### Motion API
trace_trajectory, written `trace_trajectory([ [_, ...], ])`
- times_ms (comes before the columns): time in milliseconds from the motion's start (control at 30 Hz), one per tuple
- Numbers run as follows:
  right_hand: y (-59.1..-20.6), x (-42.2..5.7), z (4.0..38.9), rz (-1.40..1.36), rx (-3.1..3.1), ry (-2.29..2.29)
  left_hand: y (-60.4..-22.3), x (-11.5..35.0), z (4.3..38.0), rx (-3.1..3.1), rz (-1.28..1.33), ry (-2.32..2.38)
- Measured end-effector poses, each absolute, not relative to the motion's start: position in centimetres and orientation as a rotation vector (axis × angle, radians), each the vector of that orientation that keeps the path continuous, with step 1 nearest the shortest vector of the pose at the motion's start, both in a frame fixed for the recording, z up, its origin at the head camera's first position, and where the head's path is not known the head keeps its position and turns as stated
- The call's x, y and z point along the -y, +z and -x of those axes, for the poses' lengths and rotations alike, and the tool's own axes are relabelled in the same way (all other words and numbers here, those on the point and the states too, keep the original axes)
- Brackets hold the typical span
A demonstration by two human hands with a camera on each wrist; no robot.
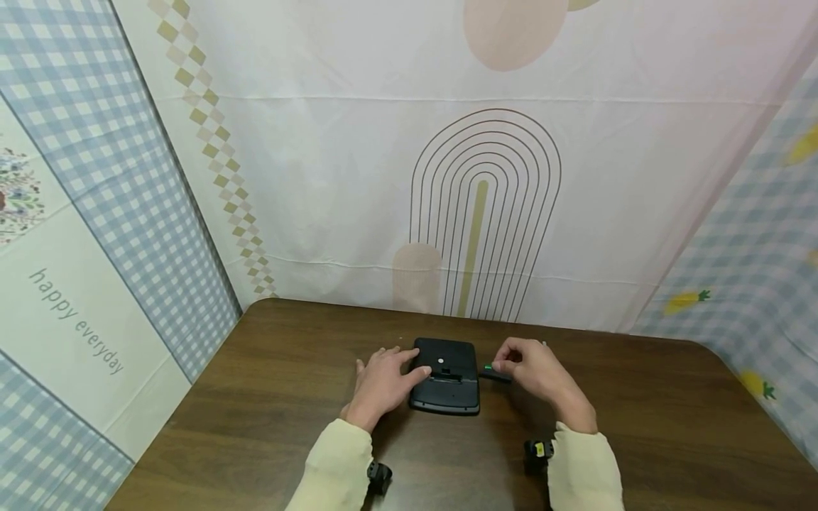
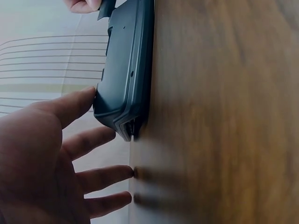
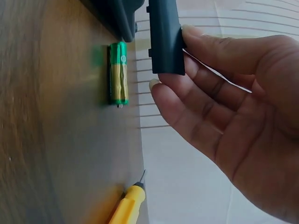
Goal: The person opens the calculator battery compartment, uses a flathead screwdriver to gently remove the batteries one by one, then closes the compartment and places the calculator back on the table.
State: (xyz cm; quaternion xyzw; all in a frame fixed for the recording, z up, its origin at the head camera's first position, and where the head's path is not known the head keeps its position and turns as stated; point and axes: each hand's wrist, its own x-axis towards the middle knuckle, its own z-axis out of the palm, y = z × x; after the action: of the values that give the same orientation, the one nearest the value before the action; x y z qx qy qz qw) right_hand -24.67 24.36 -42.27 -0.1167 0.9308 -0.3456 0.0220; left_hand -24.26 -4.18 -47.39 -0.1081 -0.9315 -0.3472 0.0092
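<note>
A black flat device [image 1: 455, 394], which looks like a desk calculator, lies back side up on the table, with a recess across its middle. My left hand [image 1: 383, 383] touches its left side with straight thumb and index finger; in the left wrist view the other fingers of that hand [image 2: 42, 158] are spread. To the device's right, my right hand [image 1: 540, 372] pinches a slim black battery cover [image 3: 167, 39] between thumb and fingers, held above the table. A green and gold battery [image 3: 118, 77] lies beside the device, below the cover.
A screwdriver with a yellow handle [image 3: 128, 205] lies on the brown wooden table [image 1: 268, 404], near my right hand. Behind the table's far edge hangs a white patterned cloth [image 1: 345, 177], with checked cloths at both sides.
</note>
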Motion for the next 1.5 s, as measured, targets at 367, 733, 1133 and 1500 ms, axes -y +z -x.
trace_trajectory([
  [367, -42.3, -22.1, 25.0, 0.425, -2.927, -1.14, -47.1, 4.5, 24.5, 2.951, 0.381, -1.074],
  [733, -43.0, -19.6, 25.1, 0.47, -2.883, -1.134, -47.0, 4.6, 24.6, 2.972, 0.408, -1.054],
  [1133, -43.4, -17.9, 25.2, 0.577, -2.869, -1.11, -47.1, 4.5, 24.7, 2.98, 0.402, -1.034],
  [1500, -43.8, -17.6, 25.2, 0.628, -2.851, -1.108, -47.1, 4.5, 24.7, 2.975, 0.406, -1.027],
])
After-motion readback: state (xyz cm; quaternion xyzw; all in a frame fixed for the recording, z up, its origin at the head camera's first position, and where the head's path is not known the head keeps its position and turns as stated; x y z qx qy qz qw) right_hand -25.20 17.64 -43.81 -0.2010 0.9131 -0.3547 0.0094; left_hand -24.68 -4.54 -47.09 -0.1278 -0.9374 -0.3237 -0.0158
